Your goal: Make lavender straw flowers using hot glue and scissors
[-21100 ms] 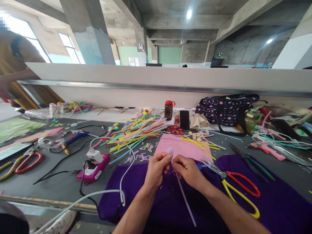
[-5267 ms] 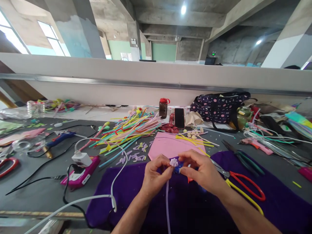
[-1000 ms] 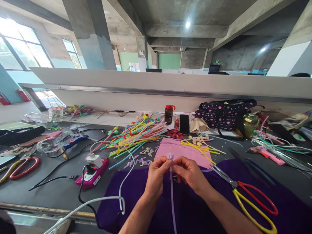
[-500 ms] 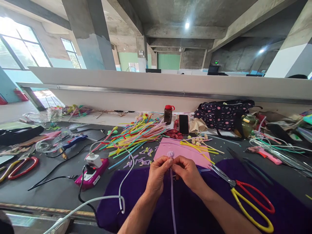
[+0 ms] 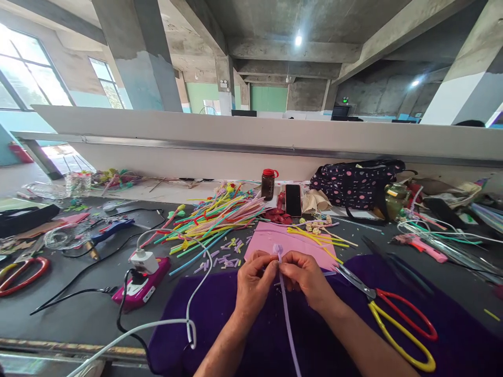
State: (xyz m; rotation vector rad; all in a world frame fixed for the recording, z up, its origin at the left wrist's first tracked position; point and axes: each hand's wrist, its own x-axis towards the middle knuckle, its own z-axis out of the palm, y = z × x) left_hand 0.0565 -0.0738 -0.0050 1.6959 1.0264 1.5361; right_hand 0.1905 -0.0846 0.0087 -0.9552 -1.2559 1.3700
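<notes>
My left hand (image 5: pixel 254 283) and my right hand (image 5: pixel 304 276) meet over the purple cloth (image 5: pixel 440 335), both pinched on a thin lilac straw (image 5: pixel 288 330). A small lilac rosette (image 5: pixel 277 249) sits at the straw's upper end, just above my fingertips. The straw runs down between my wrists toward me. A pink sheet (image 5: pixel 293 243) lies flat just beyond my hands.
Red-and-yellow-handled scissors (image 5: pixel 396 322) lie right of my right hand. A heap of coloured straws (image 5: pixel 212 217) sits behind, cut bits (image 5: pixel 230 251) beside it. A pink device (image 5: pixel 142 280) with a white plug and cables is to the left. Brown jar (image 5: pixel 268 184), phone (image 5: pixel 293 199), spotted bag (image 5: pixel 356 186) stand behind.
My hands have stayed pinched on the straw below the rosette; the straw's lower end has swung slightly right. The view has shifted a little to the right.
</notes>
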